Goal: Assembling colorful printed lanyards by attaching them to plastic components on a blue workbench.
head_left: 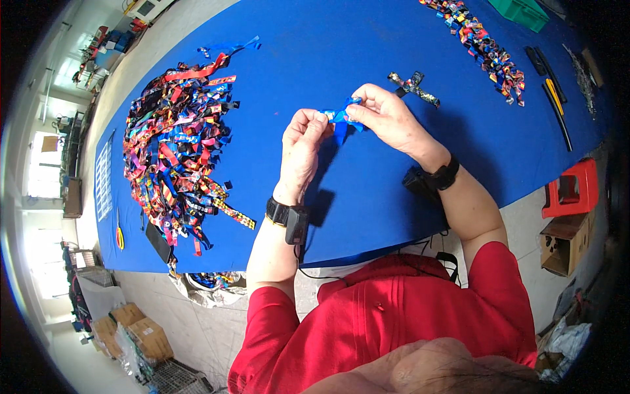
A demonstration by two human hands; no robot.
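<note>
Above the blue-covered table (289, 65), my left hand (300, 148) pinches one end of a bright blue ribbon piece (340, 118). My right hand (397, 128) grips its other side between thumb and fingers. The ribbon looks folded or knotted, with loose tails hanging between the hands; the fingers hide part of it. Just beyond my right hand lies a dark patterned ribbon piece (413, 87), crossed in shape. A large heap of multicoloured patterned ribbon strips (174, 148) covers the left of the table. Small folded ribbon pieces (482, 52) form a long band at the far right.
A green crate (525, 14) stands at the far right edge, near black and yellow long tools (555, 102). Scissors (120, 238) and a white grid (104, 180) lie at the left edge. A red stool (571, 187), a cardboard box (566, 243) and an open sack (210, 289) are beside the table.
</note>
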